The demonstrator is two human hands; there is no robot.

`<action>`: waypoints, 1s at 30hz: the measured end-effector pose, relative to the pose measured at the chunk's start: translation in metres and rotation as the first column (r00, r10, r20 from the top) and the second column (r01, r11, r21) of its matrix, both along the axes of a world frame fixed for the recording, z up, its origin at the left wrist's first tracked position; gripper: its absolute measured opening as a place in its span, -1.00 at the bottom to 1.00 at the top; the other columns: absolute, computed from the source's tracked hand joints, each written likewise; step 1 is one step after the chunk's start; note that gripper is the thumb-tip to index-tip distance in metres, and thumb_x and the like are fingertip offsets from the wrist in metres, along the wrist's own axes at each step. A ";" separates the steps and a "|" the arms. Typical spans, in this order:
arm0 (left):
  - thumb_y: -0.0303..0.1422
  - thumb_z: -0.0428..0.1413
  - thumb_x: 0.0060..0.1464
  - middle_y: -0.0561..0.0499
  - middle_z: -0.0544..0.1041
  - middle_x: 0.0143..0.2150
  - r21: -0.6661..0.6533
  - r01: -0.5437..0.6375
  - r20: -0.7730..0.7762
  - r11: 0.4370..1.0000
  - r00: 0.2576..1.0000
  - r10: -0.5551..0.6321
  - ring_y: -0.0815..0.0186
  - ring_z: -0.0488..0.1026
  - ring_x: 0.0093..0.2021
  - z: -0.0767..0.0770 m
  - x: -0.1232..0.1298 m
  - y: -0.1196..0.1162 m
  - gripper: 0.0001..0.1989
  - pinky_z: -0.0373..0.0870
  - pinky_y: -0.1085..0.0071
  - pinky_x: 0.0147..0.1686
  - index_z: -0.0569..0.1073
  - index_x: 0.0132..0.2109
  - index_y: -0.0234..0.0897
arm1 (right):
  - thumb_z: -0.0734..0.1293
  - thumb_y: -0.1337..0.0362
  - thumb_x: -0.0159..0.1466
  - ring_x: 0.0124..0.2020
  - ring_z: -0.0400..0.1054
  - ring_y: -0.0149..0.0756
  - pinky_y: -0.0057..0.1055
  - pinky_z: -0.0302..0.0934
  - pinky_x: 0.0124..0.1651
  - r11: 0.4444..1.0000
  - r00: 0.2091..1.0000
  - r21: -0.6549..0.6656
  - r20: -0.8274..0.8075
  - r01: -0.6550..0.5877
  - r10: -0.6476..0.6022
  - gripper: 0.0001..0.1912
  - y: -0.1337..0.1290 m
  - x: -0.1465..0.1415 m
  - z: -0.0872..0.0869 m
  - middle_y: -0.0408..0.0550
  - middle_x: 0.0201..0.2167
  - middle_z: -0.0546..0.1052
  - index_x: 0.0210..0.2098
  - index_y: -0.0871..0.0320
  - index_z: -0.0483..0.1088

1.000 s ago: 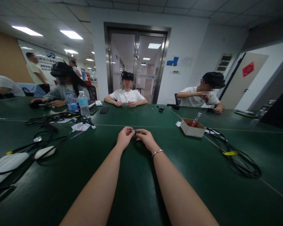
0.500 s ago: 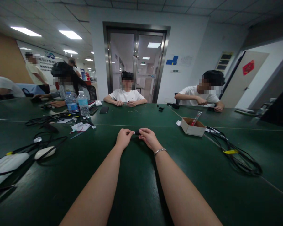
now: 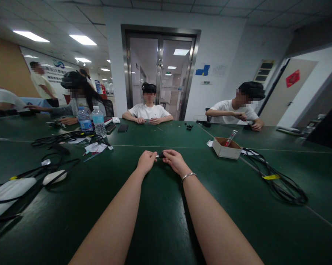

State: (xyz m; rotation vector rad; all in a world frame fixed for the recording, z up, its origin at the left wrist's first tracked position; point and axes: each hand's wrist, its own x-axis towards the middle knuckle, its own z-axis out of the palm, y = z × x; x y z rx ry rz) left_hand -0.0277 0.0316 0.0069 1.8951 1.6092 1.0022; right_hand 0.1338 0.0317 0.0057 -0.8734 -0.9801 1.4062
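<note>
Over the green table [image 3: 166, 191], near the middle of the view, a small black object [image 3: 160, 155] with a silvery end spans the gap between my two hands. My left hand [image 3: 147, 161] pinches its silvery left end between thumb and fingers. The black right end is in the closed fingers of my right hand [image 3: 176, 161], which has a metal bangle [image 3: 189, 176] at the wrist. The object is too small to identify, and my fingertips partly hide it.
Right: an open cardboard box [image 3: 227, 150] holding a red-and-clear tube, and a coiled black cable [image 3: 283, 187]. Left: two water bottles [image 3: 99, 122], papers [image 3: 95, 148], cables, a white mouse [image 3: 54, 177], a phone [image 3: 122, 128]. Several people sit around the table.
My hands stay nearly in place, with slightly more of the silvery end showing by my left fingers. At the left, a seated person's arm has stretched out further left.
</note>
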 end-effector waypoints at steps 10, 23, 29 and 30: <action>-0.12 -0.14 0.18 -0.09 0.47 -0.13 -0.007 -0.008 0.035 1.000 0.999 0.008 0.21 0.39 -0.17 0.000 0.001 0.001 -0.51 0.23 0.35 -0.19 0.47 -0.53 -0.29 | 0.43 0.49 0.12 -0.58 0.40 -0.46 -0.54 0.38 -0.43 0.999 1.000 0.025 -0.009 -0.028 0.028 -0.88 0.001 0.000 -0.002 -0.07 -0.48 0.49 -0.35 0.28 0.43; -0.05 -0.15 0.16 -0.07 0.51 -0.31 -0.076 -0.015 0.108 0.997 0.994 0.024 0.22 0.42 -0.27 -0.007 0.000 0.010 -0.52 0.21 0.37 -0.29 0.46 -0.39 -0.30 | 0.46 0.45 0.08 -0.50 0.42 -0.42 -0.47 0.41 -0.34 0.995 0.996 0.037 0.013 -0.088 0.087 -0.81 0.002 0.004 -0.004 -0.07 -0.42 0.49 -0.30 0.25 0.44; -0.03 -0.19 0.17 -0.08 0.51 -0.27 -0.069 -0.016 0.064 0.998 0.998 0.020 0.22 0.41 -0.27 -0.003 -0.001 0.005 -0.50 0.21 0.35 -0.29 0.44 -0.40 -0.29 | 0.46 0.48 0.07 -0.47 0.44 -0.40 -0.46 0.42 -0.33 0.996 0.996 0.034 0.006 -0.087 0.087 -0.81 -0.001 0.003 0.000 -0.09 -0.43 0.48 -0.32 0.25 0.44; -0.04 -0.19 0.17 -0.09 0.51 -0.25 -0.056 -0.012 0.057 0.998 0.998 0.015 0.21 0.41 -0.25 -0.002 0.000 0.004 -0.49 0.22 0.34 -0.27 0.44 -0.43 -0.29 | 0.46 0.48 0.07 -0.47 0.44 -0.40 -0.46 0.42 -0.33 0.996 0.996 0.030 0.005 -0.084 0.084 -0.81 -0.001 0.002 0.000 -0.09 -0.43 0.48 -0.32 0.25 0.44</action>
